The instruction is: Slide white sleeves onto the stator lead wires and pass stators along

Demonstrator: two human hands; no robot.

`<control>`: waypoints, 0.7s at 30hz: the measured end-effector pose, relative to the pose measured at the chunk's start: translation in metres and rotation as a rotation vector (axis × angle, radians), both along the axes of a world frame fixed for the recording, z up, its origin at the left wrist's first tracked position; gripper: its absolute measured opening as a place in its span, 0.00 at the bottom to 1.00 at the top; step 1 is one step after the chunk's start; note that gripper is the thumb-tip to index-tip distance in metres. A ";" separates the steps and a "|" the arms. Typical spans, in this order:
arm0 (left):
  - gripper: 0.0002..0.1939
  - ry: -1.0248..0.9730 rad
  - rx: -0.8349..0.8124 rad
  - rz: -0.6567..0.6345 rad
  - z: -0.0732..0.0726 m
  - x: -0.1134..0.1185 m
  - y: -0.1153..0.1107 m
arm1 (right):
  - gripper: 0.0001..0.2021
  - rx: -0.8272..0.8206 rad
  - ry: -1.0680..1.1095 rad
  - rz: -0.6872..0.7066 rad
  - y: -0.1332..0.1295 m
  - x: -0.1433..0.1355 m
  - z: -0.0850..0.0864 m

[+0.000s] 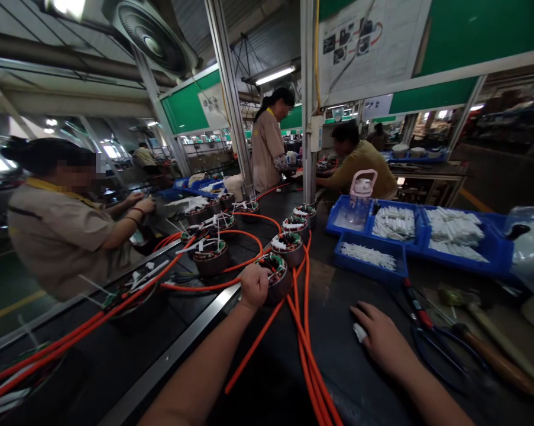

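1. The left hand (254, 286) is clenched over the near rim of a wound stator (276, 273), its knuckles towards the camera and the fingers curled down onto the part; it grasps the stator's edge, though how far the fingers wrap under is hidden.
2. The stator sits on the dark workbench (364, 384) at about 1 o'clock from that hand and touching it. It stands upright with its round axis vertical, coloured windings on top, so it has no long axis along the bench.
3. The right hand (377, 334) lies flat, palm down on the bench, grasping nothing, with a white wrap on one finger. From it the stator lies at roughly 10 o'clock, well apart, so the left hand is much the nearer.
4. Orange cables (304, 331) run from the stator towards 6 o'clock, between the two forearms.
5. More stators (288, 245) line up beyond towards 12 o'clock.
6. At 3 o'clock of the right hand lie scissors (435, 337) and a wooden-handled hammer (488, 349).
7. Blue trays (368, 257) of white sleeves stand at 1 o'clock.
8. A seated co-worker (62, 225) works at 9 o'clock, across the line.
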State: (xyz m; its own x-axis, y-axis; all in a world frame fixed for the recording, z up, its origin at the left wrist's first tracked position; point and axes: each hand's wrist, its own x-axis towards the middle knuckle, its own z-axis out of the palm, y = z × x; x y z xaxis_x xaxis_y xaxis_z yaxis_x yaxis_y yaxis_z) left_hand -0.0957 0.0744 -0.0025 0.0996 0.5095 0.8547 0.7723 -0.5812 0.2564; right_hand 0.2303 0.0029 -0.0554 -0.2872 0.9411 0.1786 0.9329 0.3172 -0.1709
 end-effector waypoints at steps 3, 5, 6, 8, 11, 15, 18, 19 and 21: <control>0.19 -0.010 -0.011 0.005 -0.001 0.001 -0.001 | 0.31 0.009 -0.011 -0.001 0.002 0.003 -0.005; 0.19 -0.015 -0.023 0.006 -0.001 0.001 0.000 | 0.31 0.018 -0.019 0.001 0.003 0.005 -0.010; 0.19 -0.017 -0.030 0.005 -0.002 0.001 0.000 | 0.31 0.025 -0.021 0.005 0.003 0.006 -0.012; 0.20 -0.024 -0.047 0.000 -0.003 0.001 0.000 | 0.31 0.037 -0.017 0.016 0.005 0.008 -0.017; 0.20 -0.045 -0.079 -0.009 -0.003 0.001 -0.003 | 0.30 0.048 0.001 0.022 0.008 0.014 -0.021; 0.20 -0.084 -0.150 -0.040 -0.004 0.000 -0.006 | 0.28 0.044 0.035 0.018 0.013 0.021 -0.023; 0.22 -0.150 -0.212 -0.038 -0.002 -0.010 0.004 | 0.28 0.039 0.066 0.017 0.015 0.024 -0.024; 0.23 -0.171 -0.237 -0.026 -0.001 -0.015 0.011 | 0.27 0.038 0.076 0.021 0.015 0.024 -0.024; 0.23 -0.179 -0.312 -0.008 0.003 -0.028 0.031 | 0.27 0.036 0.091 0.028 0.015 0.025 -0.024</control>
